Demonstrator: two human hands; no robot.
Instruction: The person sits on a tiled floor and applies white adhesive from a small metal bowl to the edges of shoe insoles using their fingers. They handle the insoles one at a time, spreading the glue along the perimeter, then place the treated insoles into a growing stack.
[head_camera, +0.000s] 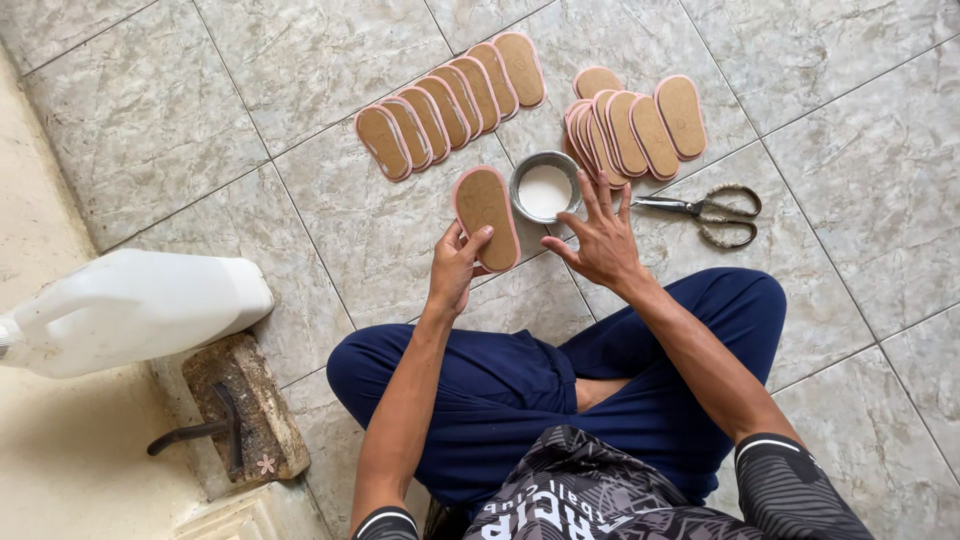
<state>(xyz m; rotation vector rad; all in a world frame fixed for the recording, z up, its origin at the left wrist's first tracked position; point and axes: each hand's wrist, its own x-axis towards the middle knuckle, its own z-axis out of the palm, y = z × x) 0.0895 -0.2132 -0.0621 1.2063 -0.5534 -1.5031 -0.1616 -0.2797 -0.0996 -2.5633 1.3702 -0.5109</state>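
My left hand (455, 265) holds a brown sole-shaped insole with a pink rim (486, 206) upright by its lower end, over the tiled floor. My right hand (597, 235) hovers with fingers spread just right of a small round metal bowl of white liquid (545, 187), fingertips close to its rim. One row of several overlapping insoles (450, 100) lies beyond the bowl to the left. A second overlapping group of insoles (635, 130) lies beyond my right hand.
Metal scissors (712, 212) lie on the floor right of my right hand. A white plastic jug (130, 310) lies at the left, beside a worn wooden block with a metal tool (235, 415). My crossed legs in blue trousers (520, 385) fill the lower middle.
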